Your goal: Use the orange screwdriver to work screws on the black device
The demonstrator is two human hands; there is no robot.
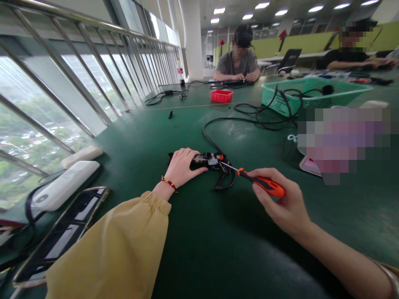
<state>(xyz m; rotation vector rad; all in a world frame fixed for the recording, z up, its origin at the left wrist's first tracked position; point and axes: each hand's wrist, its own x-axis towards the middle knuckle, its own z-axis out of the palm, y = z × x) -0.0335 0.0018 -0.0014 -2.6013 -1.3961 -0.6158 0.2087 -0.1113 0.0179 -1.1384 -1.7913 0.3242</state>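
On the green table, my left hand is wrapped over a black corded device and holds it down. The device looks opened at its right end, where coloured wires and a small grey block show. My palm and fingers hide its left part. Between the thumb and fingers of my right hand is an orange and black screwdriver. Its thin shaft points left, with the tip at the exposed wires; whether it touches a screw I cannot tell. A black cord loops beside the device's right end.
A phone and a white power bank lie at the left. Ahead are a small red tray, a green basket with cables, and a small black piece. Two people sit across the table. A metal railing runs along the left.
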